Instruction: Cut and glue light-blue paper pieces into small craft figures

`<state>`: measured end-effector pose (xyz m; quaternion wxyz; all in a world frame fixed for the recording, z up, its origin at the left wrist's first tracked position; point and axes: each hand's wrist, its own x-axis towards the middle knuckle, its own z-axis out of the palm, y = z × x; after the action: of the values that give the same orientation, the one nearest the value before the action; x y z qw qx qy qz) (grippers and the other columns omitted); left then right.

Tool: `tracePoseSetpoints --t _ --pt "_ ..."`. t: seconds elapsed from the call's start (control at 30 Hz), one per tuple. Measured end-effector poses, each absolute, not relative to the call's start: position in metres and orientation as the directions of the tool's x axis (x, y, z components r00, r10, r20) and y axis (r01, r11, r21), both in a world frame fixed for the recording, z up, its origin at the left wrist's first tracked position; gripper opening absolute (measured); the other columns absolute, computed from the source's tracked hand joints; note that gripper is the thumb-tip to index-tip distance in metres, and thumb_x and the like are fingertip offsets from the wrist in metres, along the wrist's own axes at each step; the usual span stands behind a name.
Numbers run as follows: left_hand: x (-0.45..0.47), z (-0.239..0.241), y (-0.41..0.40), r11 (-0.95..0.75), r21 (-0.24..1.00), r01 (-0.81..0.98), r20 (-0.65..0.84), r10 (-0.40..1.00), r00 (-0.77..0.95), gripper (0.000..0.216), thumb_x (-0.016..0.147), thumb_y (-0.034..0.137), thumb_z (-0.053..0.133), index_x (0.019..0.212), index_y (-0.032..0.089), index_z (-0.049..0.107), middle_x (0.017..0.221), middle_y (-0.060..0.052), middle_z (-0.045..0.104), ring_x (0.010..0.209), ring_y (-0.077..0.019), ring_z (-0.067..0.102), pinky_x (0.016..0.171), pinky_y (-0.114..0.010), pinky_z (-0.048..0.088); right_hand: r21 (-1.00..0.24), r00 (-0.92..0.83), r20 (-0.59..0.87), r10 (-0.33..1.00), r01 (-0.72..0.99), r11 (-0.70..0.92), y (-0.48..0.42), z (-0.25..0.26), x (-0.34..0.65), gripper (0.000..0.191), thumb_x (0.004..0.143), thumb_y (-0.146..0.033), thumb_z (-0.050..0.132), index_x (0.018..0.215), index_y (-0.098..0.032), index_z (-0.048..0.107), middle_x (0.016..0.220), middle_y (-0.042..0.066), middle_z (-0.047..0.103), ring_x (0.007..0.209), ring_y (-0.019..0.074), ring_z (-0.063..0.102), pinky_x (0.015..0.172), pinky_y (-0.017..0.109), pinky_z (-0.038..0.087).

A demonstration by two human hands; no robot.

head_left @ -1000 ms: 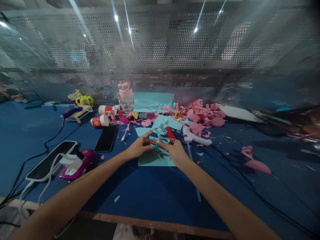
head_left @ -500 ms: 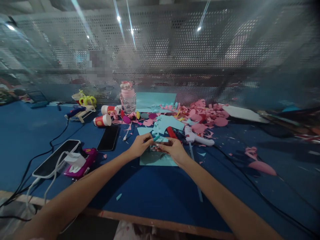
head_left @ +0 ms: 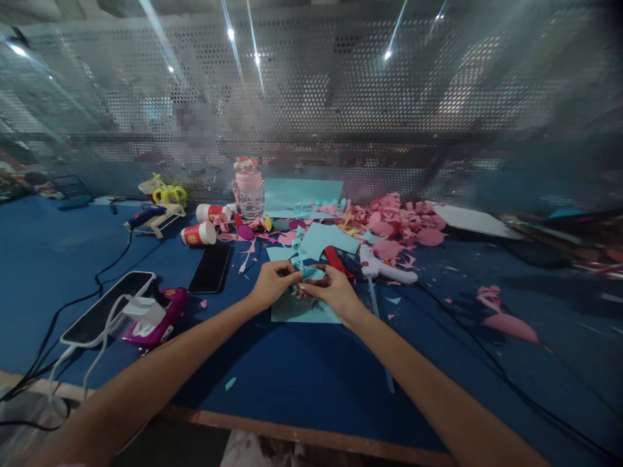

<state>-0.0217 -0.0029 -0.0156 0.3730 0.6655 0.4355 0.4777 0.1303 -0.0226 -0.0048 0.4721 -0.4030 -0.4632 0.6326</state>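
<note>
My left hand (head_left: 275, 283) and my right hand (head_left: 335, 292) meet over the middle of the blue table. Between them, fingertips of both pinch a small piece of teal paper (head_left: 311, 273). Its exact shape is partly covered by my fingers. Beneath the hands lies a flat light-blue paper sheet (head_left: 302, 312). Just beyond the fingers are curled light-blue paper strips (head_left: 298, 243) and a cut light-blue sheet (head_left: 331, 239). A red tool (head_left: 337, 261), its kind unclear, lies beside my right hand, with a white glue gun (head_left: 384, 267) to its right.
Pink paper scraps (head_left: 389, 224) heap along the back, beside a pink-topped bottle (head_left: 249, 191). On the left are a dark phone (head_left: 209, 269), paper cups (head_left: 198, 234), a white-edged phone (head_left: 109, 311) and a purple device (head_left: 158, 324) with cables. The glue gun's black cord (head_left: 467, 327) runs right.
The teal paper between my fingers has tilted, and less of its flat face shows. My left hand's fingers have shifted slightly right and closer to my right hand.
</note>
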Motion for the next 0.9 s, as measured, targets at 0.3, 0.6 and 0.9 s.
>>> tracePoseSetpoints --t 0.3,0.6,0.9 --pt "-0.0189 -0.0104 -0.0108 -0.385 0.887 0.255 0.373 0.923 0.096 0.032 0.068 0.039 0.061 0.051 0.014 0.050 0.047 0.004 0.043 0.047 -0.0062 0.037 0.045 -0.019 0.029 -0.939 -0.200 -0.095 0.975 -0.307 -0.154 -0.0237 -0.0093 0.1293 0.055 0.046 -0.020 0.079 0.090 -0.018 0.047 0.065 -0.001 0.069 0.060 0.0172 0.067 0.069 0.034 0.054" --pt "-0.0192 -0.0110 -0.0123 -0.399 0.878 0.266 0.394 0.916 0.071 0.031 0.071 0.038 0.059 0.052 0.014 0.052 0.047 0.003 0.045 0.047 -0.0069 0.038 0.046 -0.020 0.030 -0.917 -0.181 -0.143 0.973 -0.345 -0.199 -0.0239 -0.0091 0.1277 0.059 0.043 -0.021 0.081 0.090 -0.019 0.046 0.061 -0.002 0.068 0.059 0.0165 0.066 0.067 0.031 0.054" --pt "-0.0194 -0.0110 -0.0123 -0.389 0.884 0.259 0.383 0.921 0.073 0.032 0.070 0.039 0.059 0.052 0.014 0.051 0.047 0.003 0.045 0.047 -0.0068 0.038 0.045 -0.020 0.030 -0.923 -0.189 -0.128 0.974 -0.336 -0.186 -0.0262 -0.0075 0.1281 0.056 0.045 -0.021 0.080 0.090 -0.020 0.047 0.061 -0.003 0.067 0.059 0.0173 0.066 0.070 0.034 0.054"
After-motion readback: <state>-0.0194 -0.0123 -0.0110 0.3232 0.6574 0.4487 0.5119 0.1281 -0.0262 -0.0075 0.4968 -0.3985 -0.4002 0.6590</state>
